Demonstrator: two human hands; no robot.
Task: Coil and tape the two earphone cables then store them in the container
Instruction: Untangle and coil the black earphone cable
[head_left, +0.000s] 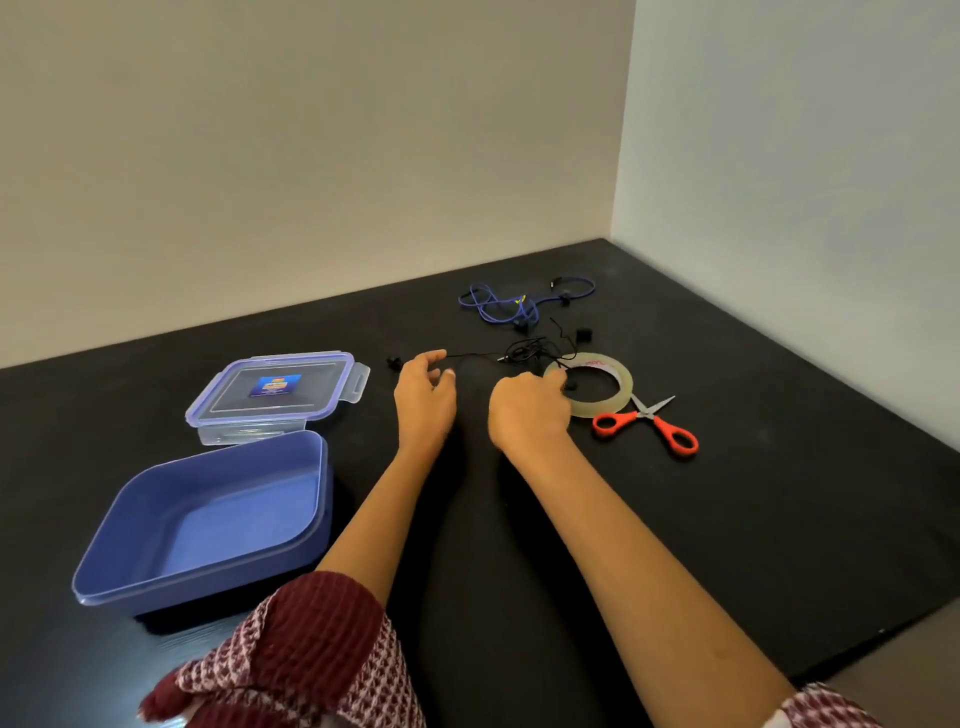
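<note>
Pinch grip both sides: left hand (423, 395) and right hand (527, 410) hold the black earphone cable (522, 354); even, loose loops would suit.

Single view. Head-worn wide-angle camera: faces forward and down, close over a matte black tabletop (753, 519), toward a pale wall corner (621, 156) far right.

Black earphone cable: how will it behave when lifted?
Probably floppy: the black earphone cable lies in loose, irregular loops on the table, so it should sag and uncoil. It is thin, so likely very light. It may snag, since its strands overlap and one appears to cross the tape roll.
</note>
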